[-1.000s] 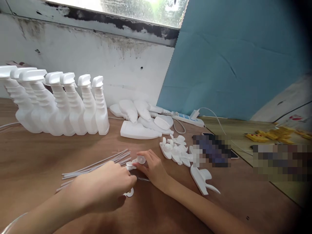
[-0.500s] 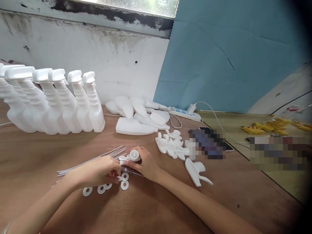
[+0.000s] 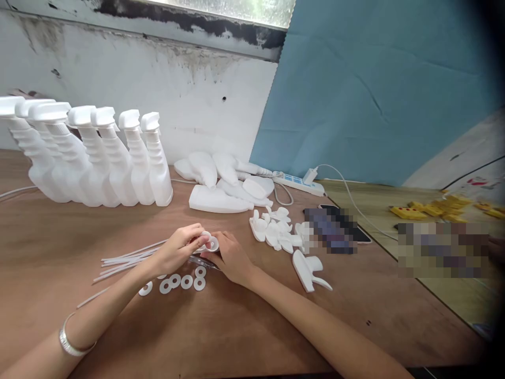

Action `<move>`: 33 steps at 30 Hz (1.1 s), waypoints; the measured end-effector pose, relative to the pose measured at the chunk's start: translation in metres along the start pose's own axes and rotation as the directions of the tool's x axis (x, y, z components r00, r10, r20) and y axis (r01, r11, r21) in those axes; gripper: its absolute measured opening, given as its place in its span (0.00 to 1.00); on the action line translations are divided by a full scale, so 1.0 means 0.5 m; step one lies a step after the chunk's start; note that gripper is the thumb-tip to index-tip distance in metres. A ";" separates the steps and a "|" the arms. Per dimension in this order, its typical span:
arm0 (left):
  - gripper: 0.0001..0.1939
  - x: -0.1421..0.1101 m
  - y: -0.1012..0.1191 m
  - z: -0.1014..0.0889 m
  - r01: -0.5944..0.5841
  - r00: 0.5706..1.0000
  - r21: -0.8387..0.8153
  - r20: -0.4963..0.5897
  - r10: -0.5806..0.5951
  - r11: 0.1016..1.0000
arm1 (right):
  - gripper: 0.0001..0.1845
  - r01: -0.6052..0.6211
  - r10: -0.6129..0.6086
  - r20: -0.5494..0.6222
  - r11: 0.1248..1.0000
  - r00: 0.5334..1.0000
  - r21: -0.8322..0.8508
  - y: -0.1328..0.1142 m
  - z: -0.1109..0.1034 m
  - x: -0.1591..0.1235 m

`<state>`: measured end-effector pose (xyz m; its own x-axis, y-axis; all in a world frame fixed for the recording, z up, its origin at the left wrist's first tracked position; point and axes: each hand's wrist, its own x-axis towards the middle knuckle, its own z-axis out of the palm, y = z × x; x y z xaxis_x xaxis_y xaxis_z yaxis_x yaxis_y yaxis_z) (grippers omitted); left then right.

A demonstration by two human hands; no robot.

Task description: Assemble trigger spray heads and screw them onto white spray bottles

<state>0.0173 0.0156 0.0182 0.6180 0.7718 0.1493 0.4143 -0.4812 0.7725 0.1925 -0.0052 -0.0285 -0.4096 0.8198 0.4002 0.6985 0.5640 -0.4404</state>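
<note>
My right hand (image 3: 231, 258) is closed around a white trigger spray head, whose round cap (image 3: 214, 245) faces up with its opening showing. Pinched in the fingers of my left hand (image 3: 179, 248) is a flat white washer (image 3: 205, 235), held at the rim of that cap. Whether it is inside the cap I cannot tell. Several loose washers (image 3: 187, 282) lie on the table below my hands. Thin white dip tubes (image 3: 130, 258) lie left of and partly behind my left forearm. A clear plastic piece (image 3: 203, 261) rests under the hands.
Filled-out spray bottles (image 3: 160, 173) with heads stand in a row at the back left. Bottles without heads (image 3: 221, 200) lie by the wall. More spray head parts (image 3: 276, 231) and one trigger head (image 3: 307, 271) sit to the right, near a phone (image 3: 351, 226) and power strip (image 3: 300, 183).
My left hand has picked a washer off the table and brought it up to the spray head's cap. The right hand keeps hold of the head. The camera view has shifted slightly.
</note>
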 end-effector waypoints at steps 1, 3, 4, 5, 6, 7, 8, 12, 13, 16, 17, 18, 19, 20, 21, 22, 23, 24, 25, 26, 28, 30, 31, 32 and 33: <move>0.20 0.004 0.002 0.007 -0.002 1.000 0.014 -0.002 0.002 1.000 | 0.11 0.021 -0.021 0.005 1.000 1.000 -0.013 0.000 0.001 0.000; 0.19 0.011 0.001 0.017 0.012 1.000 0.034 -0.025 -0.011 0.999 | 0.11 0.068 -0.068 0.021 0.997 0.997 -0.032 0.000 0.003 -0.001; 0.19 0.013 -0.002 0.021 0.022 0.999 0.034 -0.039 -0.021 0.999 | 0.11 0.091 -0.090 0.030 0.995 0.996 -0.040 0.000 0.004 -0.001; 0.18 0.015 -0.006 0.025 0.031 0.998 0.022 -0.051 -0.029 0.999 | 0.11 0.110 -0.108 0.038 0.993 0.993 -0.046 0.000 0.005 -0.002; 0.18 0.016 -0.011 0.028 0.035 0.998 0.000 -0.056 -0.035 0.999 | 0.11 0.121 -0.119 0.043 0.991 0.992 -0.053 0.000 0.006 -0.001; 0.19 0.017 -0.016 0.031 0.036 0.998 -0.027 -0.055 -0.038 0.999 | 0.11 0.124 -0.122 0.043 0.991 0.992 -0.059 0.001 0.006 -0.001; 0.19 0.017 -0.021 0.034 0.033 0.998 -0.057 -0.054 -0.036 0.998 | 0.11 0.124 -0.122 0.043 0.990 0.992 -0.060 0.001 0.006 -0.001; 0.18 0.013 -0.035 0.043 0.019 0.995 -0.176 -0.098 -0.037 0.984 | 0.09 0.108 -0.107 0.043 0.994 0.993 -0.026 0.000 0.004 0.001; 0.17 0.012 -0.036 0.044 0.018 0.992 -0.188 -0.121 -0.041 0.982 | 0.09 0.101 -0.100 0.044 0.995 0.994 -0.011 0.000 0.003 0.002; 0.14 0.007 -0.041 0.043 -0.016 0.981 -0.125 -0.194 -0.009 0.992 | 0.11 0.047 -0.048 0.019 0.997 0.999 0.057 0.000 0.000 0.002; 0.14 0.006 -0.044 0.041 -0.047 0.980 -0.080 -0.197 0.031 0.996 | 0.13 0.017 -0.017 0.006 0.996 1.000 0.084 0.001 0.000 0.001; 0.13 0.006 -0.048 0.038 -0.092 0.980 -0.035 -0.183 0.084 0.995 | 0.15 -0.016 0.017 -0.005 0.994 1.000 0.108 0.001 -0.001 0.001; 0.13 0.005 -0.053 0.034 -0.139 0.978 0.002 -0.156 0.138 0.990 | 0.18 -0.049 0.051 -0.011 0.991 0.999 0.126 0.002 -0.001 0.000; 0.14 0.005 -0.058 0.030 -0.182 0.975 0.035 -0.125 0.185 0.983 | 0.19 -0.076 0.079 -0.014 0.988 0.997 0.135 0.002 -0.001 -0.001; 0.15 0.005 -0.063 0.026 -0.218 0.970 0.065 -0.098 0.224 0.974 | 0.19 -0.094 0.097 -0.013 0.986 0.995 0.135 0.003 -0.001 -0.002; 0.15 0.005 -0.069 0.022 -0.242 0.964 0.094 -0.085 0.251 0.966 | 0.20 -0.105 0.108 -0.016 0.986 0.994 0.128 0.003 0.000 -0.003; 0.15 0.004 -0.074 0.020 -0.255 0.960 0.123 -0.086 0.266 0.959 | 0.19 -0.112 0.116 -0.028 0.987 0.993 0.113 0.003 0.001 -0.005; 0.15 0.004 -0.077 0.018 -0.259 0.957 0.153 -0.092 0.275 0.954 | 0.18 -0.114 0.118 -0.043 0.989 0.992 0.094 0.002 0.001 -0.006; 0.15 0.003 -0.080 0.017 -0.261 0.954 0.183 -0.100 0.282 0.948 | 0.17 -0.109 0.113 -0.056 0.991 0.992 0.072 0.002 0.002 -0.007; 0.14 0.002 -0.081 0.016 -0.264 0.951 0.212 -0.104 0.290 0.941 | 0.15 -0.101 0.105 -0.066 0.994 0.992 0.050 0.001 0.002 -0.008; 0.14 -0.001 -0.079 0.016 -0.273 0.947 0.266 -0.091 0.307 0.924 | 0.11 -0.083 0.084 -0.071 0.996 0.994 0.017 -0.002 0.002 -0.010; 0.13 -0.003 -0.075 0.017 -0.289 0.944 0.304 -0.067 0.323 0.908 | 0.09 -0.058 0.057 -0.068 0.998 0.996 0.001 -0.005 0.000 -0.011; 0.13 -0.004 -0.073 0.018 -0.299 0.941 0.318 -0.058 0.333 0.900 | 0.09 -0.046 0.045 -0.072 0.999 0.996 -0.007 -0.007 -0.001 -0.012; 0.13 -0.005 -0.071 0.018 -0.309 0.938 0.332 -0.050 0.344 0.891 | 0.08 -0.030 0.029 -0.075 0.999 0.997 -0.014 -0.009 -0.003 -0.013; 0.13 -0.006 -0.069 0.019 -0.318 0.933 0.346 -0.048 0.355 0.882 | 0.08 -0.014 0.012 -0.080 1.000 0.997 -0.023 -0.010 -0.004 -0.013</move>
<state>0.0075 0.0258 -0.0148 0.6923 0.5693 0.4434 0.4004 -0.8143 0.4203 0.1928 -0.0137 -0.0275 -0.3524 0.8161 0.4580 0.7176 0.5497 -0.4275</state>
